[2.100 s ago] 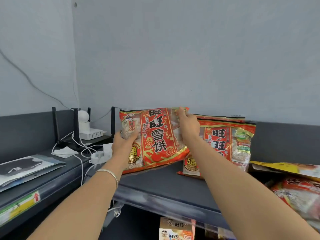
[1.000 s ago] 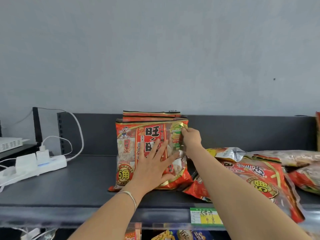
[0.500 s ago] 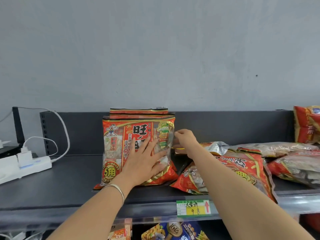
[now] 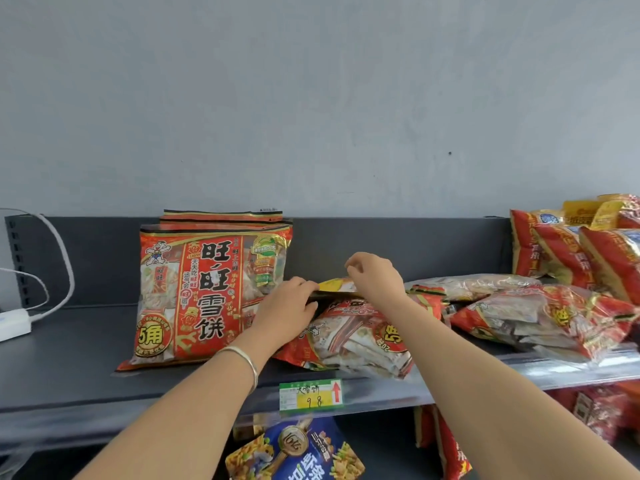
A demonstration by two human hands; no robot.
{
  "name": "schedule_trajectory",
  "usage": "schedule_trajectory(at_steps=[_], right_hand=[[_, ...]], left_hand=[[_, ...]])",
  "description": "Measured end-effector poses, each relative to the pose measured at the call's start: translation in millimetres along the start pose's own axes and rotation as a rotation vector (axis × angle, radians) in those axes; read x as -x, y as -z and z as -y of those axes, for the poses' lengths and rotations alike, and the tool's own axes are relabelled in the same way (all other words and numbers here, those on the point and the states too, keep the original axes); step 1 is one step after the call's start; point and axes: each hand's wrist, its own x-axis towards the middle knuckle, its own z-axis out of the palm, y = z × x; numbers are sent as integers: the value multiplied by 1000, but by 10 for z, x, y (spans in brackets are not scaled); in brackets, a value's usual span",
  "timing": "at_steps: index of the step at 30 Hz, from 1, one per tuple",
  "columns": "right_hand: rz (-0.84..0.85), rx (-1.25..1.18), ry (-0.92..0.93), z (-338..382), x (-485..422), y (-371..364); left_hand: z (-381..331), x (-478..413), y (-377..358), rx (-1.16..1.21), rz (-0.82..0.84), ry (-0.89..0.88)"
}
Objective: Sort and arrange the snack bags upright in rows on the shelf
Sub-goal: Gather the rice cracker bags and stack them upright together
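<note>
Three red snack bags (image 4: 207,296) stand upright in a row, one behind the other, against the back of the dark shelf (image 4: 69,362). Right beside them another red snack bag (image 4: 356,341) lies flat, its yellow top edge raised a little. My left hand (image 4: 287,310) has its fingers curled over that bag's top left edge. My right hand (image 4: 375,278) is just above the yellow edge with bent fingers; whether it grips the bag is hidden. Neither hand touches the upright bags.
More red bags lie in a loose heap (image 4: 540,320) to the right, and several stand at the far right (image 4: 571,251). A white power strip (image 4: 14,323) with cables sits at the left. A price tag (image 4: 311,394) is on the shelf lip. A blue bag (image 4: 298,452) lies on the shelf below.
My left hand has left the front of the upright bag and moved right onto the lying bag. My right hand has dropped from the upright bag's corner to the lying bag's edge. The view panned right.
</note>
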Motion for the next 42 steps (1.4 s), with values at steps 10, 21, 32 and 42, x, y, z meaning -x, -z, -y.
schedule_trajectory(at_steps=[10, 21, 32, 42], right_hand=[[315, 501, 84, -45, -356, -54], [369, 764, 81, -15, -710, -265], [112, 542, -166, -677, -907, 93], [182, 483, -91, -971, -1075, 160]], left_hand=[[-22, -592, -333, 316, 134, 362], [232, -1083, -538, 546, -15, 407], [129, -1308, -854, -2, 277, 67], [-6, -1501, -886, 223, 687, 28]])
